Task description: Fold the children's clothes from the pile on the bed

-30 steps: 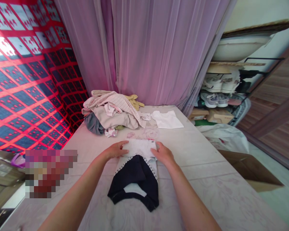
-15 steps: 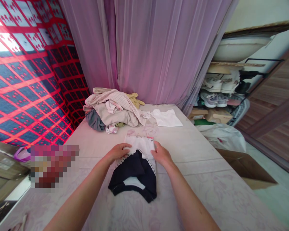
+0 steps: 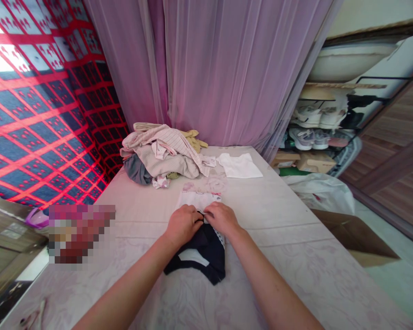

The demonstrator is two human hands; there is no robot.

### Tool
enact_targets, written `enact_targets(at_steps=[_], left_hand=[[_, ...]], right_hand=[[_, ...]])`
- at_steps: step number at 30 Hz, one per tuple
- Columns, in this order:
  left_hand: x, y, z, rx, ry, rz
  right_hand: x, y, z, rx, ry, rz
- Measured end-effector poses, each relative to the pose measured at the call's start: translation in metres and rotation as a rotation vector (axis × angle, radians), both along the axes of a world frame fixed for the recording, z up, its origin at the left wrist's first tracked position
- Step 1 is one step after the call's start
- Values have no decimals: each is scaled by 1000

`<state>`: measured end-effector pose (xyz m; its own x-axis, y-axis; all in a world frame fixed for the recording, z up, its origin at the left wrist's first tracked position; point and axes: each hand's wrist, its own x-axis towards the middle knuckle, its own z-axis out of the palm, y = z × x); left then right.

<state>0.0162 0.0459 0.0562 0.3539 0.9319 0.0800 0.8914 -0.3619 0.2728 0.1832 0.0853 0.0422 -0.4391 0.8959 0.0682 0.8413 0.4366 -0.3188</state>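
Note:
A small black and white garment [image 3: 210, 247] lies on the bedsheet in front of me, its white part [image 3: 196, 198] farther off and its dark part nearer. Scalloped trim edges the dark cloth on the right. My left hand [image 3: 183, 224] is closed, its thumb and fingers pinching the dark cloth near where it meets the white. Just to its right, my right hand [image 3: 222, 217] also pinches at that top edge, fingertips almost touching the left ones. My hands cover part of the seam between the two colours.
A heap of clothes [image 3: 168, 158] stands at the bed's far left. A white folded cloth [image 3: 241, 166] lies at the far right. Behind hangs a purple curtain [image 3: 220, 68]. To the right are a shoe rack [image 3: 316, 121] and an open cardboard box [image 3: 351, 233].
Both hands have moved inward from the garment's sides to its middle and now pinch the dark cloth's top edge. The dark part's left side has drawn in to the right.

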Motion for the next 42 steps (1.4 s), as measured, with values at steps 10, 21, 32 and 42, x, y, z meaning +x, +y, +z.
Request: enact_targets(at_steps=[10, 21, 32, 42], left_hand=[[27, 1, -10, 92, 220, -31], [-8, -15, -16, 84, 17, 120], [-47, -6, -17, 110, 99, 196], [-10, 2, -26, 185, 39, -59]], right_hand=[[11, 17, 25, -18, 18, -71], [8, -9, 7, 5, -16, 58], [5, -35, -6, -39, -13, -306], [11, -31, -6, 116, 85, -304]])
